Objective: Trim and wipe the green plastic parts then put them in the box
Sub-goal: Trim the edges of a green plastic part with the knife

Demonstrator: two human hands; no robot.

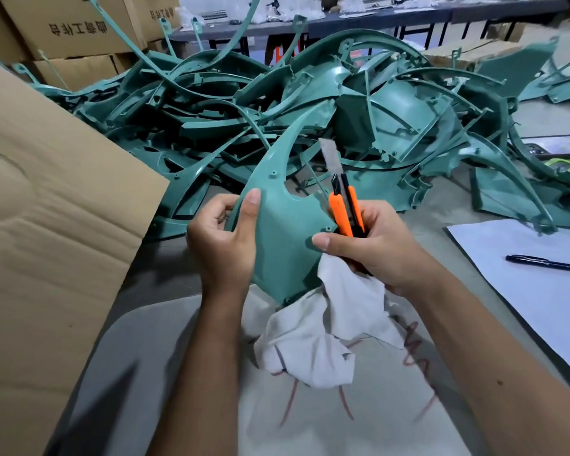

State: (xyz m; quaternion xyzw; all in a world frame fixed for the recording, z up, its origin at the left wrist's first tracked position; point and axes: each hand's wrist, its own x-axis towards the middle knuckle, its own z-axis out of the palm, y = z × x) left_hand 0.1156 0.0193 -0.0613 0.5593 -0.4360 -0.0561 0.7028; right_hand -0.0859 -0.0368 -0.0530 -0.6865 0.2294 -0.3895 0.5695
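The trimming step looks to be in hand: the left hand (222, 238) grips a green plastic part (283, 232) by its left edge, thumb pressed on its face, holding it up over the near edge of the surface (152, 350). The right hand (372, 245) has its fingers curled round an orange utility knife (344, 209) with the blade run out and pointing up just beside the part's right edge, and it also pinches a white rag (323, 337) that hangs below. Next, I judge, the blade must be laid to the edge flash, then the rag brought across. Behind lies a heap of green parts (310, 110); a cardboard box (46, 209) stands at the left edge, paper (524, 291) and a pen (547, 264) at the right.
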